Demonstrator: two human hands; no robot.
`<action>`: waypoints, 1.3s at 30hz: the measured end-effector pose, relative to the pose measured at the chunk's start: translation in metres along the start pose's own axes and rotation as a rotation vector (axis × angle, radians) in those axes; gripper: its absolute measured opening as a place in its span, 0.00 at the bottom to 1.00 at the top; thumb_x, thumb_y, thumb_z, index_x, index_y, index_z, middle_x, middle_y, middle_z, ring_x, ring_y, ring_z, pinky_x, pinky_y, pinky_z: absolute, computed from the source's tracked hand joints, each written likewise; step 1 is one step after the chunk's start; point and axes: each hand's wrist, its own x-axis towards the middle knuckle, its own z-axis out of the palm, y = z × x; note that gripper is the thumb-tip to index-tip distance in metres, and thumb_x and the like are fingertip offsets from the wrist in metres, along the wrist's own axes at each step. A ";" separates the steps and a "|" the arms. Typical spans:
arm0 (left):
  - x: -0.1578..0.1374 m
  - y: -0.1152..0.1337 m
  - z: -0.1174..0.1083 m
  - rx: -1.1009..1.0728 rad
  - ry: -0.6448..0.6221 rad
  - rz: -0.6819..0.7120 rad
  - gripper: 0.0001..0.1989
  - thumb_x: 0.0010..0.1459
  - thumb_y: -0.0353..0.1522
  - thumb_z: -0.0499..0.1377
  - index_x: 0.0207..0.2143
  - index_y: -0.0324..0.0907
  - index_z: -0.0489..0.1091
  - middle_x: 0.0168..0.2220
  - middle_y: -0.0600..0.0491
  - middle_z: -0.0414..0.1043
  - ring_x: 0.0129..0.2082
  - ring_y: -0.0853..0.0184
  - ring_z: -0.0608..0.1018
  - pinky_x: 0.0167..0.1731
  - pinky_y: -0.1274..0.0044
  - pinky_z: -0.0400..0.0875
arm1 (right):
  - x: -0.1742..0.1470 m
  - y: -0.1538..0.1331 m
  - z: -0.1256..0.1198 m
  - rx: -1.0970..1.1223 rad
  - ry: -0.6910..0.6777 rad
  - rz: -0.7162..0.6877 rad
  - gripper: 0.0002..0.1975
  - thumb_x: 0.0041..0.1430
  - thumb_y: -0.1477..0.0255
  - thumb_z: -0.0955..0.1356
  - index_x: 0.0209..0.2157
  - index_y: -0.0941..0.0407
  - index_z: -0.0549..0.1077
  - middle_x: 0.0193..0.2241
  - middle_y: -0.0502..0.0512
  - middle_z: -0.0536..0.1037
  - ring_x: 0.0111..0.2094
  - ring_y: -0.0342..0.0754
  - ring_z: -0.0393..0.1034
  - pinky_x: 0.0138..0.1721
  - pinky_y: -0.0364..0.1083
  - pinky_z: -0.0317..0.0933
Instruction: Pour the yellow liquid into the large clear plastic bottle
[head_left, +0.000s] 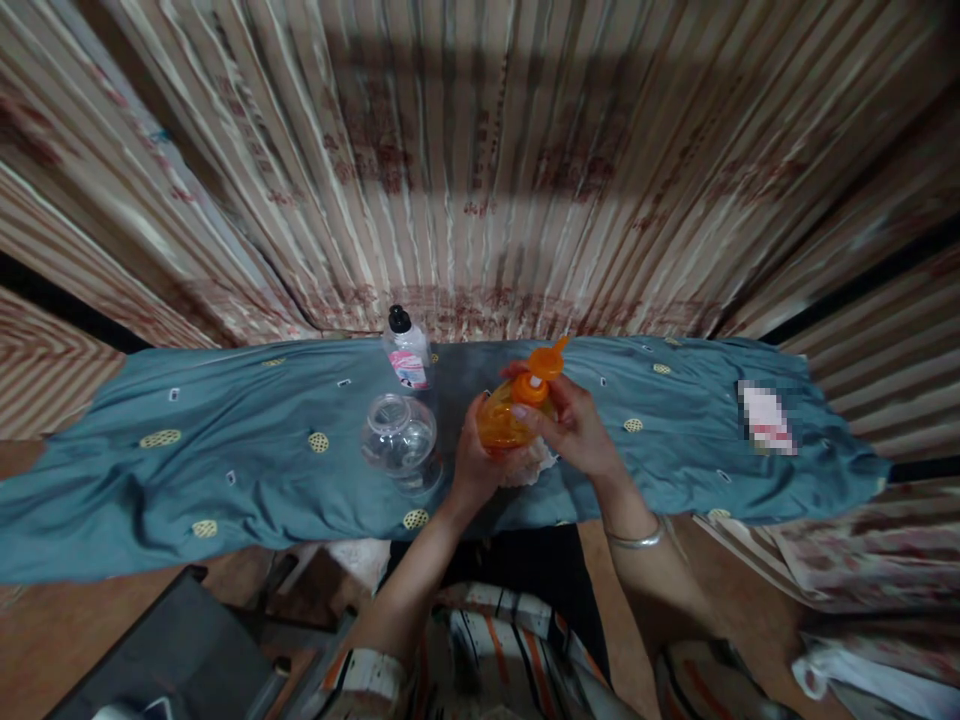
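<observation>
Orange translucent plastic bottle with a rounded body (pixel 504 422), held in both hands over the near middle of a teal patterned cloth covering (pixel 255 430). Its orange plastic cap (pixel 548 360) stands flipped open above the neck, and the bottle leans with its neck to the upper right. The left hand (pixel 472 455) is closed around the body from the left. The right hand (pixel 576 420) grips the upper part, its thumb across the near side; its other fingers are partly hidden. Beneath the hands lies a crumpled whitish piece of soft material (pixel 531 470). To the left of the bottle stands a clear, round-bellied plastic jar (pixel 401 445); just beyond it is a clear plastic bottle with a black cap and pink label (pixel 409 360). Well apart, at far right, lies a pixelated white-and-pink item (pixel 766 415). A striped, red-patterned fabric curtain (pixel 480 200) hangs behind.
</observation>
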 end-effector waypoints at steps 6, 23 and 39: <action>-0.003 -0.004 -0.002 0.004 0.025 -0.010 0.40 0.71 0.54 0.81 0.74 0.44 0.76 0.67 0.39 0.81 0.62 0.48 0.87 0.63 0.53 0.91 | -0.005 0.001 0.020 -0.160 0.239 0.042 0.27 0.74 0.39 0.82 0.54 0.47 0.90 0.52 0.62 0.98 0.50 0.68 0.96 0.56 0.63 0.89; 0.003 0.004 -0.004 0.010 0.006 -0.094 0.36 0.72 0.50 0.82 0.71 0.44 0.78 0.66 0.41 0.82 0.62 0.48 0.87 0.67 0.50 0.89 | 0.006 0.009 -0.005 -0.054 0.095 0.021 0.31 0.66 0.37 0.87 0.53 0.47 0.87 0.50 0.56 0.94 0.55 0.64 0.90 0.65 0.61 0.85; 0.003 -0.003 -0.002 0.021 0.067 -0.027 0.38 0.71 0.54 0.81 0.71 0.44 0.78 0.65 0.41 0.82 0.59 0.50 0.87 0.61 0.54 0.91 | 0.003 -0.011 -0.001 -0.036 0.000 0.043 0.30 0.69 0.35 0.84 0.52 0.45 0.90 0.55 0.57 0.96 0.62 0.66 0.91 0.72 0.62 0.83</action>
